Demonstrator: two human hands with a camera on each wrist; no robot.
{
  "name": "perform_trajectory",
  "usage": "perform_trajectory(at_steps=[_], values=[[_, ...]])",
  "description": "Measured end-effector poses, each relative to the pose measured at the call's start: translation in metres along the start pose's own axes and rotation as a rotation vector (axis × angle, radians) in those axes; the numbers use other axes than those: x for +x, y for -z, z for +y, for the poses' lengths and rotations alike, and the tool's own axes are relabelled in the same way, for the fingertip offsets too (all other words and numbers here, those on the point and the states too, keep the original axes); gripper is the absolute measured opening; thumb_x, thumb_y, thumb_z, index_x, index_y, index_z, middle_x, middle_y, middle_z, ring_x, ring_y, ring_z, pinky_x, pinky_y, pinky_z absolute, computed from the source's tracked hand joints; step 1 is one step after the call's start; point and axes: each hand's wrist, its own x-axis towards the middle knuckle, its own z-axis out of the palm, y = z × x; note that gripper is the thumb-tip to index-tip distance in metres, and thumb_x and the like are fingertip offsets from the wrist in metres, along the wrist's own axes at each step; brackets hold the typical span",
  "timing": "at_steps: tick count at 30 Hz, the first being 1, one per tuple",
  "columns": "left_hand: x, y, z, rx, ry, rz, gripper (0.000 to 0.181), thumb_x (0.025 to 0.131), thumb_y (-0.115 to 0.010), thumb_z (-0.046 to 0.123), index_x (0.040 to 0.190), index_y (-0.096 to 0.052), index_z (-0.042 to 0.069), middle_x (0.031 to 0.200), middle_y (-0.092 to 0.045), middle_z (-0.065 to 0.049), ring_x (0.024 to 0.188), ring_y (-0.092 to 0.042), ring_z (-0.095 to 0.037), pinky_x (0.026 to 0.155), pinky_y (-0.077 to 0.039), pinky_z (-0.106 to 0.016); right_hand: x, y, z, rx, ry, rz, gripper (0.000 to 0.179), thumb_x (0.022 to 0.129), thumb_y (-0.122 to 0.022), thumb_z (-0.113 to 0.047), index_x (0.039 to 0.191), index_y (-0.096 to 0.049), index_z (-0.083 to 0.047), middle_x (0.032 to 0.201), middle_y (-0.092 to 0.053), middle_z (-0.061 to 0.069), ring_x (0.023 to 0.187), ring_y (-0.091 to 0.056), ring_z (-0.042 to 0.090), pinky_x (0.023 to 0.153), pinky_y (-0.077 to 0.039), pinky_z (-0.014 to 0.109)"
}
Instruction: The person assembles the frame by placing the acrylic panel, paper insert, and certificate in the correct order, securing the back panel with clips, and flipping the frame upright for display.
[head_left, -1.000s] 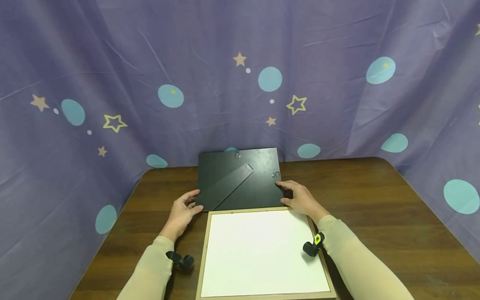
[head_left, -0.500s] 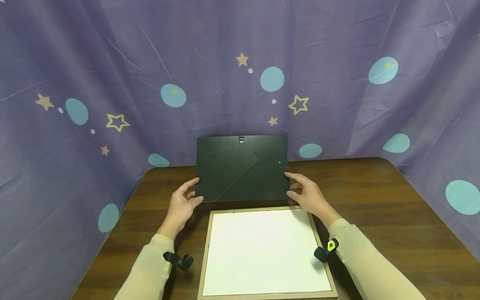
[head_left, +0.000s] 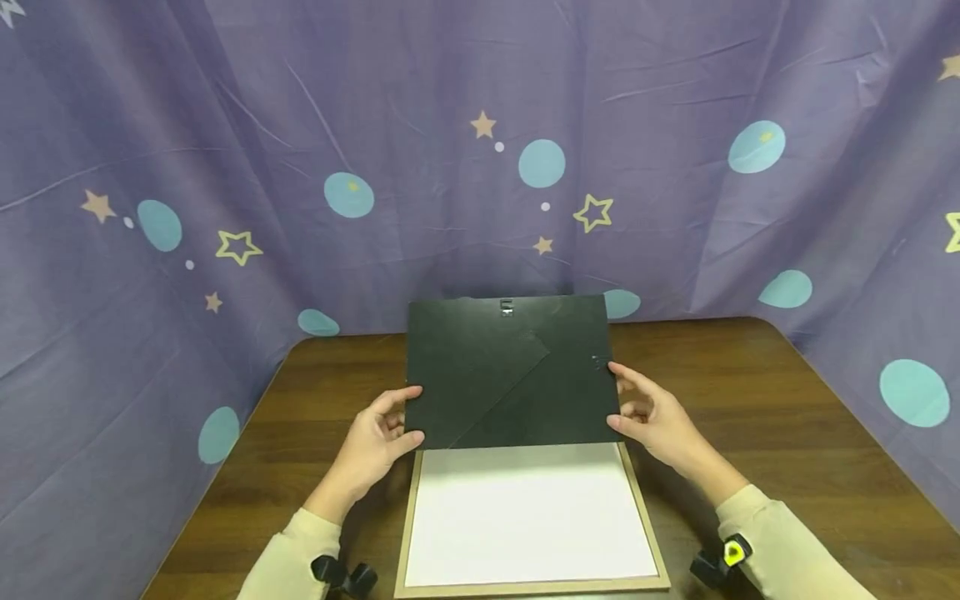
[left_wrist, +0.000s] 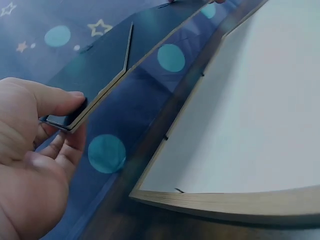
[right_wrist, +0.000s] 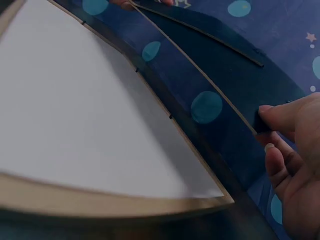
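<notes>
A black picture frame backing board (head_left: 495, 375), with metal hangers and a stand flap on its face, is held up between both hands. My left hand (head_left: 375, 442) pinches its left edge near the lower corner, thumb on the dark face. On the opposite edge my right hand (head_left: 660, 425) pinches it the same way. Below lies a light wood picture frame (head_left: 409, 525) holding a white sheet (head_left: 525, 517). The board overlaps the frame's far edge in the head view; the wrist views show a gap between them. Small dark tabs (left_wrist: 166, 138) stick out along the frame's inner edge.
The frame lies on a brown wooden table (head_left: 750, 400) with rounded far corners. A purple curtain (head_left: 450, 125) with stars and blue dots hangs behind and at both sides.
Both hands have lifted the backing board off the table beyond the frame and brought it nearer, over the frame's far edge. The right hand has also shifted right.
</notes>
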Motion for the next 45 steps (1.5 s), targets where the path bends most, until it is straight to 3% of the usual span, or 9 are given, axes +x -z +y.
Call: perform_trajectory(at_steps=[5,10,13,18,25,33,45], values=[[-0.008,-0.006,0.000,0.151,-0.081,-0.011,0.055,0.082,-0.076,0.010,0.132,-0.055,0.017,0.109,-0.051,-0.004,0.088,-0.048,-0.024,0.076,-0.048,-0.026,-0.013,0.006,0.004,0.011,0.014,-0.067,0.083,0.083,-0.076,-0.012,0.151,-0.030,-0.028,0.116,-0.038,0.012,0.074,-0.054,0.013,0.059,-0.048,0.024],[-0.017,-0.010,-0.007,0.269,-0.134,-0.039,0.055,0.078,-0.078,0.006,0.129,-0.057,0.008,0.115,-0.057,-0.004,0.091,-0.053,-0.028,0.081,-0.050,-0.037,-0.021,0.009,0.011,-0.021,0.064,-0.123,0.085,0.082,-0.076,-0.013,0.152,-0.028,-0.022,0.106,-0.040,0.014,0.071,-0.052,0.011,0.058,-0.046,0.026],[-0.024,-0.010,-0.012,0.313,-0.162,-0.064,0.054,0.077,-0.080,0.012,0.126,-0.059,0.010,0.116,-0.059,0.000,0.094,-0.054,-0.022,0.083,-0.050,-0.039,-0.027,0.010,0.015,-0.037,0.069,-0.156,0.087,0.081,-0.078,-0.015,0.152,-0.027,-0.021,0.100,-0.042,0.013,0.070,-0.053,0.012,0.058,-0.046,0.027],[-0.038,-0.010,-0.019,0.355,-0.198,-0.124,0.051,0.078,-0.079,0.032,0.124,-0.061,0.019,0.103,-0.058,0.010,0.090,-0.054,-0.013,0.081,-0.051,-0.031,-0.039,0.008,0.019,-0.094,0.078,-0.224,0.088,0.081,-0.078,-0.020,0.152,-0.026,-0.017,0.093,-0.046,0.010,0.069,-0.054,0.011,0.060,-0.048,0.026],[-0.054,-0.015,-0.026,0.411,-0.243,-0.202,0.052,0.078,-0.076,0.039,0.123,-0.062,0.016,0.093,-0.057,0.010,0.081,-0.055,-0.013,0.072,-0.051,-0.027,-0.050,0.004,0.025,-0.188,0.104,-0.295,0.086,0.083,-0.076,-0.025,0.152,-0.027,-0.012,0.084,-0.054,0.004,0.061,-0.050,0.003,0.055,-0.047,0.024],[-0.062,-0.021,-0.031,0.467,-0.309,-0.219,0.049,0.078,-0.078,0.036,0.120,-0.064,0.015,0.086,-0.054,0.009,0.075,-0.053,-0.013,0.063,-0.047,-0.023,-0.056,0.004,0.026,-0.250,0.090,-0.344,0.088,0.082,-0.077,-0.028,0.151,-0.027,-0.005,0.085,-0.052,0.003,0.060,-0.045,0.000,0.050,-0.043,0.020],[-0.066,-0.023,-0.030,0.500,-0.306,-0.214,0.047,0.080,-0.077,0.038,0.120,-0.064,0.018,0.092,-0.055,0.012,0.079,-0.052,-0.007,0.067,-0.047,-0.023,-0.056,0.004,0.025,-0.266,0.094,-0.361,0.087,0.081,-0.078,-0.030,0.150,-0.031,-0.005,0.085,-0.053,0.001,0.059,-0.045,0.000,0.049,-0.042,0.020]])
